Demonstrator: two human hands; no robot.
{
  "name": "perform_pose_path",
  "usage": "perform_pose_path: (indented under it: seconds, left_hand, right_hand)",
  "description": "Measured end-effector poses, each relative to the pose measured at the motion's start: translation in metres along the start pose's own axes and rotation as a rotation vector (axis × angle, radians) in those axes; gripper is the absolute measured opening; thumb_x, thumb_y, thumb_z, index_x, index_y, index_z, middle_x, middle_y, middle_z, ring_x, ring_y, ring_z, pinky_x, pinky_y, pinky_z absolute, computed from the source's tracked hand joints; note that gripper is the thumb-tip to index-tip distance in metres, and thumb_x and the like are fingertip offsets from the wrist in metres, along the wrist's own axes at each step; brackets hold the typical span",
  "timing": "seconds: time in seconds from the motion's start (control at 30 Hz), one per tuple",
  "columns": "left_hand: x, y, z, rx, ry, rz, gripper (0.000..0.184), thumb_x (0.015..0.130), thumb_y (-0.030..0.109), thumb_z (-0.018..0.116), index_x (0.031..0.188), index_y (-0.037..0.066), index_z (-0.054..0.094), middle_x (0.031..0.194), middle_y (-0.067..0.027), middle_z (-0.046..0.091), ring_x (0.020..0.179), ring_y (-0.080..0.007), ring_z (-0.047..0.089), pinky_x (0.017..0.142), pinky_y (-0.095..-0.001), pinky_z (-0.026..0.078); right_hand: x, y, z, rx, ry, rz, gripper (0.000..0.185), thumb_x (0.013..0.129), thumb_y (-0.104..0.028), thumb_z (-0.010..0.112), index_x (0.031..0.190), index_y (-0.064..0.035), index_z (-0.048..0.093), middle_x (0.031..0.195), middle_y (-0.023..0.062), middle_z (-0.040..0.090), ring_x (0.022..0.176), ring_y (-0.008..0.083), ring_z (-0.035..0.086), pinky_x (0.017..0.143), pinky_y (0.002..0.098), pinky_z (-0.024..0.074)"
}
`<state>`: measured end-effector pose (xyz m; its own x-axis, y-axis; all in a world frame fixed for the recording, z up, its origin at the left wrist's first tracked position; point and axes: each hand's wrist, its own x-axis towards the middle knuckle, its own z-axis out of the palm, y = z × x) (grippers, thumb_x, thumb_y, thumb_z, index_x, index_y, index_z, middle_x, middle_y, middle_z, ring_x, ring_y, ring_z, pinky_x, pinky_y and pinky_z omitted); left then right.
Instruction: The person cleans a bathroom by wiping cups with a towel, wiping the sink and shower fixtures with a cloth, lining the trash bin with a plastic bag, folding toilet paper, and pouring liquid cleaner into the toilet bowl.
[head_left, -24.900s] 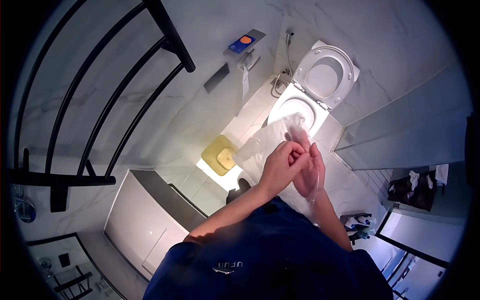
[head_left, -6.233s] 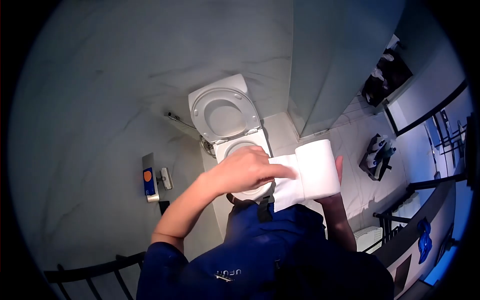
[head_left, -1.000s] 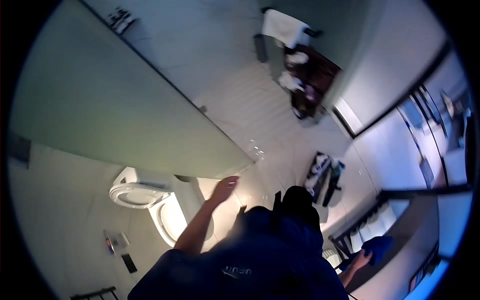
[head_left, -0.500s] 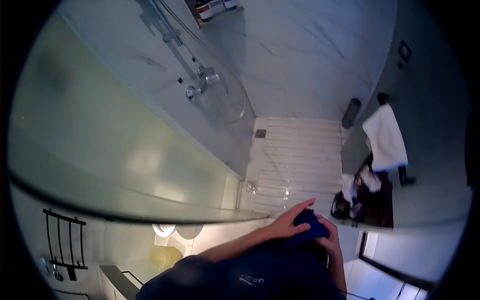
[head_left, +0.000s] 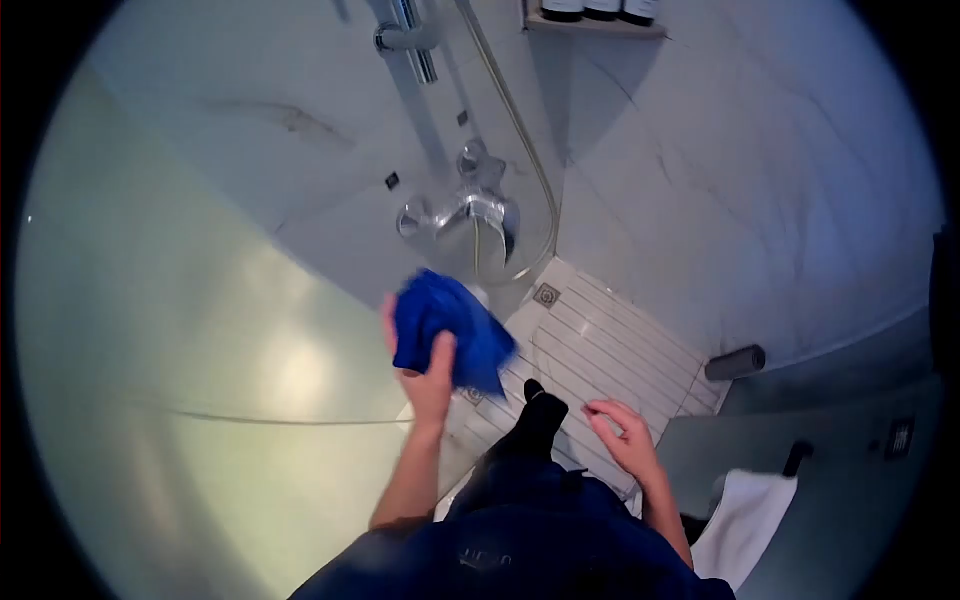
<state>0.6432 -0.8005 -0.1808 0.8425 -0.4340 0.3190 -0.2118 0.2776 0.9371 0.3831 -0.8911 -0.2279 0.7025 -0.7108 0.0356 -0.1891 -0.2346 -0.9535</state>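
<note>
A blue cloth point(head_left: 455, 325) is gripped in my left hand point(head_left: 428, 385), with the thumb over its near side and the other fingers partly hidden behind it. The cloth hangs in loose folds below the chrome shower mixer point(head_left: 480, 210), apart from it. To the right, my right hand point(head_left: 625, 440) is held over the slatted shower floor point(head_left: 610, 345). Its fingers are loosely bent and apart, with nothing between them. One dark-clad foot point(head_left: 540, 405) shows between my hands.
A shower hose point(head_left: 520, 115) hangs along the wall beside the mixer. Bottles point(head_left: 600, 10) stand on a shelf at the top. Frosted glass point(head_left: 260, 400) fills the left side. A grey cylinder point(head_left: 735, 362) lies near the right wall, above a white towel point(head_left: 745, 525) on a rail.
The view has moved closer to the shower wall. The blue cloth was between both hands; it is now in my left hand, raised toward the mixer, and my right hand has let go.
</note>
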Motion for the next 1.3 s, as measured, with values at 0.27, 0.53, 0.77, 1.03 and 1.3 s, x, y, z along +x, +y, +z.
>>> perform_pose_path:
  seconds: [0.27, 0.53, 0.77, 1.03, 1.3]
  left_hand:
    - [0.222, -0.044, 0.122, 1.154, -0.556, 0.391, 0.073, 0.059, 0.013, 0.073, 0.126, 0.03, 0.049, 0.127, -0.0107, 0.045, 0.103, -0.0316, 0.05, 0.086, -0.0411, 0.042]
    - [0.222, -0.041, 0.144, 1.212, -0.38, 0.336, 0.063, 0.057, 0.005, 0.07, 0.115, 0.028, 0.059, 0.12, -0.0097, 0.052, 0.102, -0.0312, 0.052, 0.087, -0.0375, 0.043]
    - [0.185, -0.027, 0.123, 1.426, -0.163, 0.121, 0.066, 0.057, -0.001, 0.065, 0.117, 0.026, 0.06, 0.122, -0.0151, 0.049, 0.109, -0.0327, 0.048, 0.093, -0.038, 0.038]
    - [0.204, -0.039, 0.176, 1.458, -0.13, 0.2, 0.057, 0.055, 0.005, 0.069, 0.108, 0.026, 0.063, 0.121, -0.0075, 0.049, 0.098, -0.0288, 0.05, 0.084, -0.0376, 0.041]
    - [0.099, -0.072, 0.117, 1.318, 0.524, 0.123, 0.072, 0.055, -0.008, 0.063, 0.118, 0.025, 0.058, 0.127, -0.0194, 0.039, 0.114, -0.0375, 0.041, 0.095, -0.0395, 0.037]
  right_hand:
    - [0.111, 0.054, -0.068, -0.016, -0.018, 0.297, 0.021, 0.087, -0.014, 0.056, 0.1, 0.0006, 0.062, 0.095, 0.0111, 0.064, 0.088, 0.0193, 0.061, 0.08, 0.0281, 0.0456]
    - [0.238, 0.061, -0.071, -0.087, -0.359, 0.102, 0.021, 0.086, -0.015, 0.057, 0.102, -0.0027, 0.059, 0.095, 0.0118, 0.061, 0.083, 0.0246, 0.061, 0.071, 0.0299, 0.048]
    - [0.294, 0.112, -0.12, -0.194, -0.743, 0.019, 0.028, 0.085, -0.026, 0.056, 0.104, -0.0048, 0.059, 0.098, 0.0134, 0.06, 0.088, 0.0286, 0.059, 0.076, 0.0356, 0.0477]
    - [0.338, 0.131, -0.131, -0.327, -0.858, 0.005, 0.031, 0.086, -0.029, 0.054, 0.106, -0.0057, 0.059, 0.098, 0.0138, 0.06, 0.087, 0.03, 0.059, 0.076, 0.0367, 0.0468]
    - [0.359, 0.144, -0.1, -0.362, -1.032, -0.113, 0.035, 0.086, -0.029, 0.054, 0.111, -0.0054, 0.057, 0.098, 0.0128, 0.06, 0.086, 0.0262, 0.06, 0.077, 0.0333, 0.0473]
